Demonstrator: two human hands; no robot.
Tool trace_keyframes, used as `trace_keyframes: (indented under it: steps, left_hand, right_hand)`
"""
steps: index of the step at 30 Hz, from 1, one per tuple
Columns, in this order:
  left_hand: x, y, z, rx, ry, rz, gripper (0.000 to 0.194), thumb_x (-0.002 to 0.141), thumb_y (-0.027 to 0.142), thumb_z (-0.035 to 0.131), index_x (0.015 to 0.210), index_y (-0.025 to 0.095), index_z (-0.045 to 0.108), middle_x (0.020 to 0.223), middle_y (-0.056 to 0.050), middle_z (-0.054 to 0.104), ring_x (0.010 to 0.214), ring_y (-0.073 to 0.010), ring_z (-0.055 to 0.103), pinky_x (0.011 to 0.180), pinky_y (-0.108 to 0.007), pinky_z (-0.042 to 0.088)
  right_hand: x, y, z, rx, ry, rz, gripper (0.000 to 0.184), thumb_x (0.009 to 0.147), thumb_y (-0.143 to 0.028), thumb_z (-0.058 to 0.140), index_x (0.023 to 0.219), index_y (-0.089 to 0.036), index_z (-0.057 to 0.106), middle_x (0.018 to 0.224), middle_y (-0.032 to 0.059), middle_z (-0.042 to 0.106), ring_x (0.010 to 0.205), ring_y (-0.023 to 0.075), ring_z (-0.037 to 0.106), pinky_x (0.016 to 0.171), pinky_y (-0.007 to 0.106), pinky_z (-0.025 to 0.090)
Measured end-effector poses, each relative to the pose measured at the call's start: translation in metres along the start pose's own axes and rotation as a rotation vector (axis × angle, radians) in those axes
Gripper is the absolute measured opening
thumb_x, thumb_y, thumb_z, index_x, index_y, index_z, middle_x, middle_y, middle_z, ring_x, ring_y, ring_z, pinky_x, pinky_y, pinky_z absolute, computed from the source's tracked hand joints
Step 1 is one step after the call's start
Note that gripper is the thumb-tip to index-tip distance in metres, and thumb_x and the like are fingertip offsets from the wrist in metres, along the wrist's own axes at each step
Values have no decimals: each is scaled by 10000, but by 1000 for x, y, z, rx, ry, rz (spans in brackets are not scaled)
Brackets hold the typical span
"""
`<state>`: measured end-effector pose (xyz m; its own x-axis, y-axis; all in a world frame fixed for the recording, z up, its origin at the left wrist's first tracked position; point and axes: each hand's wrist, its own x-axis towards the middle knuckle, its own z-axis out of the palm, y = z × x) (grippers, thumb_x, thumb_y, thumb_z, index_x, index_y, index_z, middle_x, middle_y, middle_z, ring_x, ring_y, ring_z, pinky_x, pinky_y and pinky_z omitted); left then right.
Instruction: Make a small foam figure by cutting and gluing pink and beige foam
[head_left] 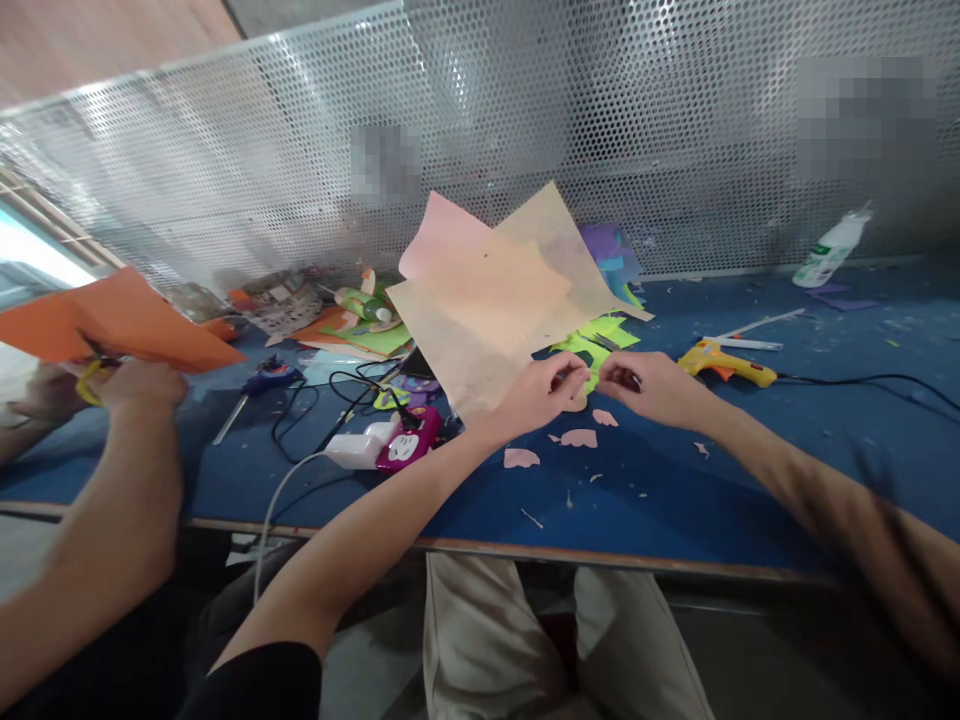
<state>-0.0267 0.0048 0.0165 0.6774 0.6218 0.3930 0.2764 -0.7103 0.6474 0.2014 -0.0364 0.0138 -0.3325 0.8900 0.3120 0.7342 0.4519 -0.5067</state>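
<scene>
My left hand (541, 392) pinches the lower corner of a few overlapping paper sheets (487, 300), pink and tan, held up tilted over the blue table (675, 500). My right hand (651, 387) is just to the right of it, fingers curled around a small dark thing I cannot make out, close to the sheets' corner. Small pink paper cutouts (579, 437) lie on the table under both hands. Yellow-green paper scraps (592, 345) lie behind the hands.
At the left a co-worker's hand (139, 385) cuts an orange sheet (112, 325) with yellow-handled scissors. A yellow glue gun (724, 362) with its black cable lies right of my hands, a white-and-magenta device (390, 443) with cords to the left, a glue bottle (829, 250) by the perforated metal screen.
</scene>
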Motion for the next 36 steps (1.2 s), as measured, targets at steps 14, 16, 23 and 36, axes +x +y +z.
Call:
trace_keyframes:
  steps: [14,16,23,36]
  left_hand:
    - [-2,0,20,-195,205,-120,380,991,583,507,878,220,519,732,5,504,623,-123,440,561,-303,356]
    - [-3,1,20,-196,195,-140,404,979,606,511,858,221,503,714,11,482,612,-122,428,561,-305,359]
    - [-2,3,14,-335,75,-149,433,967,626,513,913,197,523,812,-8,517,701,-122,480,649,-280,435]
    - [-1,-5,14,-282,-33,-170,500,948,655,512,849,172,593,778,-5,532,714,-126,500,679,-276,422]
  right_hand:
    - [-1,-12,10,332,289,59,251,875,-469,702,945,-254,814,974,54,797,854,243,716,768,377,576]
    - [-1,-11,11,338,282,74,260,868,-479,711,917,-242,809,927,52,795,811,235,710,751,367,568]
    - [-1,-9,7,228,229,-30,245,927,-435,636,881,-214,730,885,49,755,743,186,628,696,316,496]
    - [-6,-7,5,277,224,-100,168,895,-376,656,817,-235,704,749,8,688,606,136,500,578,296,415]
